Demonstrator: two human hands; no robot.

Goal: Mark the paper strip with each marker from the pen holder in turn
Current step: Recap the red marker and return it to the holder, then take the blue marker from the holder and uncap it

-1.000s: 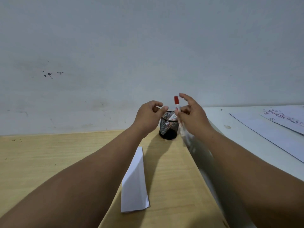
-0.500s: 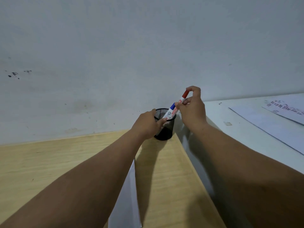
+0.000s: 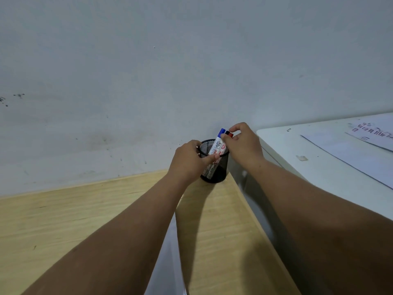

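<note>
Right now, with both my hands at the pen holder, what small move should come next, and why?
Probably pinch one marker's cap and lift it straight up. The right hand has its fingertips on the caps of the markers standing in the mesh pen holder, which the left hand steadies. No marker is out yet, and the paper strip lies nearer on the wooden desk.

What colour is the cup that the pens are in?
Black. The mesh pen holder shows best in the head view, which is the only view.

Black mesh pen holder point(image 3: 213, 167), blue-capped white marker point(image 3: 217, 143), red cap point(image 3: 230, 135), pale wood desk point(image 3: 63, 220), white paper strip point(image 3: 168, 262).
</note>
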